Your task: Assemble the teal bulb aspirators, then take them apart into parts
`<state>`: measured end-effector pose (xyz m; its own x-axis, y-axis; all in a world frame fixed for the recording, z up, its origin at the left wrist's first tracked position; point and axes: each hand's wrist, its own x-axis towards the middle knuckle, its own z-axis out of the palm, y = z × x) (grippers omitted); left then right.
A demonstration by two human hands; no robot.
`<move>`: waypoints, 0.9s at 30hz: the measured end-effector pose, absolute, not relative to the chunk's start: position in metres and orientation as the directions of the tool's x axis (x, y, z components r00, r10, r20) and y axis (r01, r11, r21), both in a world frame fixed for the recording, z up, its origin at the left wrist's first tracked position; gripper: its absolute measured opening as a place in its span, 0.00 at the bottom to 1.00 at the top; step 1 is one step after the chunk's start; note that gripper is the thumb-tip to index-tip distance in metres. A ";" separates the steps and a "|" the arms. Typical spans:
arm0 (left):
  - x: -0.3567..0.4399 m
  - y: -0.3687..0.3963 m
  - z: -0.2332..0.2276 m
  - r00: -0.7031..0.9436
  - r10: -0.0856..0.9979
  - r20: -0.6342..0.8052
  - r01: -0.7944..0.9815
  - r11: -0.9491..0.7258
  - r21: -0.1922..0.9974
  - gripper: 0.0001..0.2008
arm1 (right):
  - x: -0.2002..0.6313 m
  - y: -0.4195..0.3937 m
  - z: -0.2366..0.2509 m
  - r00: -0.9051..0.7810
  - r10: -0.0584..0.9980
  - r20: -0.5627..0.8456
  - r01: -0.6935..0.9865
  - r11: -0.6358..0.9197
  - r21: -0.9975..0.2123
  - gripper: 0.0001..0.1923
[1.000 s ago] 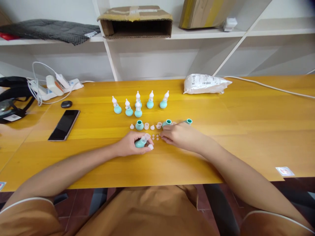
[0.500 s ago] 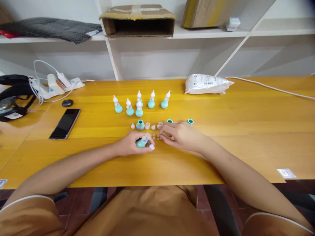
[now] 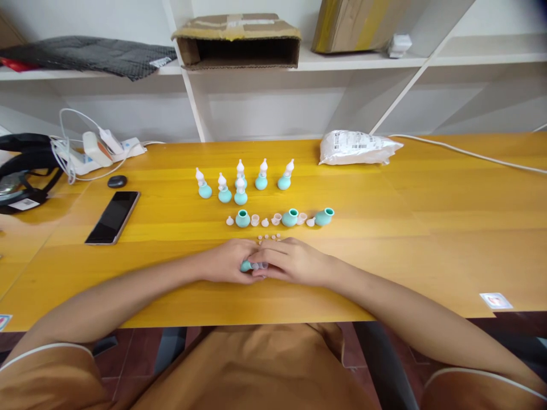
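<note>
My left hand [image 3: 228, 260] is closed round the teal bulb [image 3: 245, 266] of a nasal aspirator, low over the table. A clear plastic cup [image 3: 261, 265] sticks out of the bulb's neck to the right. The fingers of my right hand [image 3: 299, 262] meet the left ones and close about this cup; any tiny part between them is hidden. Just beyond the hands lie several small pale discs [image 3: 266, 236], partly covered. Behind these runs a row of open teal bulbs [image 3: 243, 218], clear cups [image 3: 255, 220] and white tips [image 3: 310, 222].
Several assembled nasal aspirators [image 3: 261, 181] stand farther back. A phone [image 3: 113, 217], a black mouse-like object [image 3: 117, 181] and a power strip [image 3: 134, 148] with cables lie left. A white plastic package [image 3: 359, 148] rests at the back right, below shelves holding a cardboard box [image 3: 237, 28].
My right hand has come from the loose parts to the aspirator in my left hand. The left hand has moved slightly nearer to me. The row of parts now shows fully.
</note>
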<state>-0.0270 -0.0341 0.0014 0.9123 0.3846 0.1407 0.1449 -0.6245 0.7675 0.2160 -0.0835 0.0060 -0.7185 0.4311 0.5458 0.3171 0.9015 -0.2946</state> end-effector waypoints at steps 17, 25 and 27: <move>-0.032 -0.031 -0.007 0.949 0.213 0.233 0.003 -0.744 0.668 0.15 | 0.212 -0.085 0.005 -0.684 0.491 0.539 0.037 0.762 -0.647 0.09; -0.036 -0.031 -0.009 0.948 0.206 0.241 -0.001 -0.756 0.654 0.18 | 0.208 -0.088 0.005 -0.671 0.493 0.554 -0.047 0.717 -0.695 0.09; -0.035 -0.036 -0.003 0.960 0.215 0.177 0.038 -0.731 0.682 0.20 | 0.209 -0.088 0.005 -0.649 0.553 0.522 -0.068 0.641 -0.765 0.11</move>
<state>-0.0352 -0.0360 -0.0028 0.9605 0.2148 0.1771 0.0378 -0.7307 0.6816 0.2089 -0.0883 0.0049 -0.6494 0.5532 0.5218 -0.0685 0.6408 -0.7647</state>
